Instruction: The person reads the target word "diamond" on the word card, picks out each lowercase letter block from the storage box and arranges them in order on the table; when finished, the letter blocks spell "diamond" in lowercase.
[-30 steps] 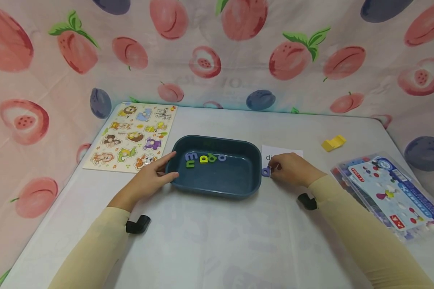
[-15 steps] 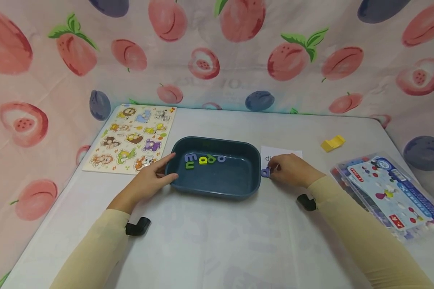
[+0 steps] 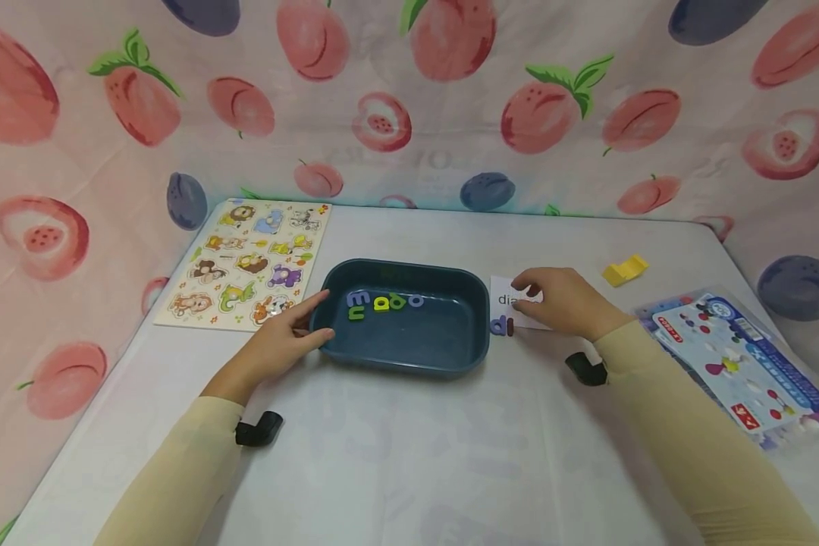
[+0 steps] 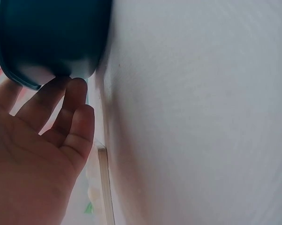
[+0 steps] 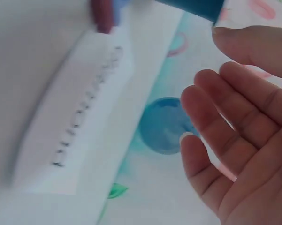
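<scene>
A dark blue-green plastic tray (image 3: 409, 345) stands mid-table, holding several loose letters such as a purple m (image 3: 358, 298), a green u (image 3: 356, 312) and a purple o (image 3: 416, 300). My left hand (image 3: 280, 337) grips its left end, thumb and forefinger over the rim, other fingers (image 4: 77, 93) against the outer wall. Just right of the tray lie a purple d (image 3: 497, 326) and a narrow dark red letter (image 3: 509, 326), side by side. Above the printed word card (image 3: 501, 288), reading "diamond" in the right wrist view, hovers my right hand (image 3: 563, 303), fingers apart and holding nothing.
An animal puzzle board (image 3: 246, 265) lies at the back left. A yellow wavy piece (image 3: 626, 270) sits at the back right, behind a clear plastic case (image 3: 737, 364) with a printed label. A fruit-patterned cloth (image 3: 409, 98) hangs behind the table.
My right hand has let go of the letters beside the tray and risen up and to the right, uncovering the dark red letter next to the purple d. My left hand stays on the tray.
</scene>
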The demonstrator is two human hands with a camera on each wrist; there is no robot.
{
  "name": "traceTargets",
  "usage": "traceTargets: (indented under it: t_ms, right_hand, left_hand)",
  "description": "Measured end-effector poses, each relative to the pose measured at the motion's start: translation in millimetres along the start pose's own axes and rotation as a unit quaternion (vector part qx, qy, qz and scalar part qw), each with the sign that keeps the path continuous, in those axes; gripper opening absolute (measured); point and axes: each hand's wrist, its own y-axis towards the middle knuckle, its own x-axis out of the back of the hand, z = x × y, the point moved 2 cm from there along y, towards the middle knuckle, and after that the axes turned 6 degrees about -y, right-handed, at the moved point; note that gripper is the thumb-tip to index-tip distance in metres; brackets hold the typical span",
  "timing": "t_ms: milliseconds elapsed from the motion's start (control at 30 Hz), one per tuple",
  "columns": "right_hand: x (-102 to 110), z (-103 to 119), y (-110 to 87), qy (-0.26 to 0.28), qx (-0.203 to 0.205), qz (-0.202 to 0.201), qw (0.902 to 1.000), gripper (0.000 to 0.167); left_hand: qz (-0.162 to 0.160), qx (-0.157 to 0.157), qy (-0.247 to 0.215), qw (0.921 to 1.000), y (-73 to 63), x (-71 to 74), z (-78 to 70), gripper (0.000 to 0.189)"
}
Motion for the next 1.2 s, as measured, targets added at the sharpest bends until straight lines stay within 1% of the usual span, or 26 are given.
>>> traceTargets:
  t_ms: [67,200,367,533,633,733,833,1033,1200]
  right_hand:
    - [5,5,0.4,0.004,0.000,-0.011,0.9999,0.036]
    - [10,19,2.0,0.008,0.029,-0.037,0.9989,0.038]
    - [5,44,6.3,0.008,0.098,-0.063,0.9932,0.042]
    - [0,71,13.3,0.002,0.184,-0.085,0.9793,0.044]
    - [-3,87,18.6,0.000,0.208,-0.084,0.9745,0.046]
    - [-8,98,25.0,0.001,0.210,-0.072,0.9751,0.047]
    - [-12,107,31.2,-0.002,0.202,-0.056,0.9777,0.046]
    - [-23,119,39.2,0.000,0.194,-0.022,0.9807,0.044]
    - [-36,125,42.3,-0.003,0.191,-0.011,0.9814,0.044]
  left_hand:
    - [-0.001,0.000,0.000,1.0000,0.1,0.1,0.3,0.077]
    - [-0.001,0.001,0.004,1.0000,0.4,-0.3,0.2,0.077]
    - [-0.004,0.002,0.006,1.0000,0.8,-0.2,-0.1,0.075]
    - [-0.005,0.003,0.003,1.0000,1.0,0.2,0.6,0.076]
    - [-0.005,0.003,0.002,1.0000,1.2,0.6,0.7,0.076]
    - [-0.003,0.004,0.000,1.0000,1.2,0.3,0.3,0.076]
    - [0.000,0.004,0.000,1.0000,1.3,-0.6,-0.4,0.075]
    - [0.001,0.002,0.000,1.0000,1.5,-0.2,-0.3,0.075]
    - [-0.002,0.000,0.001,1.0000,0.9,1.0,0.7,0.076]
